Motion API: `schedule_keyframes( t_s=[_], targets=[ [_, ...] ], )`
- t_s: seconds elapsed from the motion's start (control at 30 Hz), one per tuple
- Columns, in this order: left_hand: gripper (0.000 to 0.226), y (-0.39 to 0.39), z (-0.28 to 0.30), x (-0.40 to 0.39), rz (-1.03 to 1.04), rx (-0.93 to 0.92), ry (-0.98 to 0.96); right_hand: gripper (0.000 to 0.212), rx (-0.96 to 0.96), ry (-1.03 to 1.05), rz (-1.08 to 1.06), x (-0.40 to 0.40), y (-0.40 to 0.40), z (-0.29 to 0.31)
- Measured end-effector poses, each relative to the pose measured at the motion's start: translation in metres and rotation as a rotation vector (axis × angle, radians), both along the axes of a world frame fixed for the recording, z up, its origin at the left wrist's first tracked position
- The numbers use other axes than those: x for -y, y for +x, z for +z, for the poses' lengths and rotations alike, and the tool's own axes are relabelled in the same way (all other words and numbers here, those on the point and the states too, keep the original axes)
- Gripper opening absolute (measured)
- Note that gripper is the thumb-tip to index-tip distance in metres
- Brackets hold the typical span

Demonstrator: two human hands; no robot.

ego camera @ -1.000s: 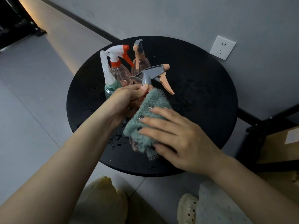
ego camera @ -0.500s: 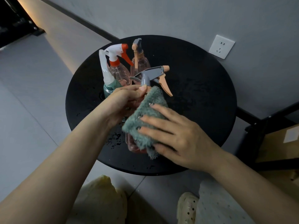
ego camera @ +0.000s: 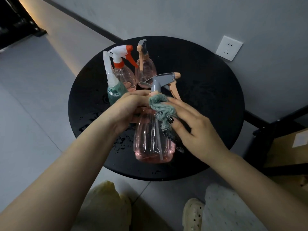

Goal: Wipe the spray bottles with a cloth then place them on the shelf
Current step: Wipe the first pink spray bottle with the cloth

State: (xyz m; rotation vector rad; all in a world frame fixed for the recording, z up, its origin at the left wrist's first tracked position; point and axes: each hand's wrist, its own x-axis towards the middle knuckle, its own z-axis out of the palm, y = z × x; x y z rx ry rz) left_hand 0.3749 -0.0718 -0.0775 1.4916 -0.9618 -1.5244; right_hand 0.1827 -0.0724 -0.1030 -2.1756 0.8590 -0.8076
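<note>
Mid-frame, our left hand [ego camera: 126, 112] grips the pink bottle [ego camera: 153, 139] by its neck above the counter [ego camera: 208, 100]; right hand [ego camera: 191, 129] pinches the cloth [ego camera: 160, 107] against it; three bottles [ego camera: 130, 70] wait upper left, none shelved

A teal cloth [ego camera: 160, 106] wipes a clear pink bottle [ego camera: 152, 139] with a grey-and-peach sprayer, above a black table [ego camera: 208, 100].

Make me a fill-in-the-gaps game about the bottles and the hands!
1. The left hand grips the pink bottle near its ____.
2. The right hand presses a green ____ against that bottle.
3. Behind it, ____ more bottles stand on the table.
4. The table top is round and ____.

Missing words: neck; cloth; three; black
</note>
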Motion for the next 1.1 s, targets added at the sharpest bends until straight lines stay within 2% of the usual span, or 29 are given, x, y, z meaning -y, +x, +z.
schedule_keyframes(
  t_s=[0.07, 0.13, 0.17, 0.27, 0.33, 0.4, 0.5, 0.6, 0.67, 0.77, 0.87, 1.0, 1.1],
  targets=[
    [0.025, 0.0, 0.001, 0.0, 0.002, 0.001, 0.004, 0.042, 0.05, 0.05, -0.018, -0.003, 0.002, -0.001],
    [0.017, 0.002, 0.002, 0.0, 0.004, 0.012, -0.001, 0.043, 0.053, 0.035, 0.002, -0.007, 0.003, -0.001],
    [0.01, 0.003, 0.002, 0.001, -0.006, -0.003, -0.007, 0.043, 0.028, -0.022, 0.03, -0.009, 0.003, 0.001],
    [0.024, 0.009, 0.003, 0.001, -0.011, -0.075, -0.005, 0.039, -0.131, -0.359, 0.207, -0.013, -0.001, 0.006],
    [0.027, 0.01, 0.004, 0.001, 0.026, -0.003, -0.011, 0.036, -0.247, -0.548, 0.337, -0.012, -0.004, 0.009],
    [0.03, 0.01, 0.004, 0.0, 0.044, 0.028, -0.018, 0.036, -0.302, -0.643, 0.396, -0.011, -0.007, 0.012],
    [0.03, 0.006, 0.004, 0.0, 0.03, 0.0, -0.012, 0.035, -0.295, -0.66, 0.352, -0.009, -0.007, 0.013],
    [0.025, 0.001, 0.005, 0.0, -0.016, -0.084, -0.001, 0.037, -0.225, -0.502, 0.198, -0.007, -0.003, 0.01],
    [0.013, -0.001, 0.005, -0.001, -0.012, -0.059, -0.002, 0.04, -0.172, -0.337, 0.101, -0.005, -0.001, 0.008],
    [0.02, -0.002, 0.004, -0.001, 0.017, 0.002, -0.001, 0.042, -0.054, -0.069, 0.027, -0.005, 0.001, 0.005],
    [0.022, -0.001, 0.005, -0.002, 0.053, 0.001, -0.001, 0.04, 0.071, 0.113, 0.024, -0.008, 0.006, 0.001],
    [0.013, -0.001, 0.005, -0.001, 0.073, -0.02, -0.037, 0.03, 0.22, 0.339, -0.063, -0.006, 0.009, 0.001],
    [0.027, -0.007, 0.008, 0.003, 0.096, -0.025, -0.072, 0.028, 0.284, 0.491, -0.173, 0.0, 0.005, 0.004]
  ],
)
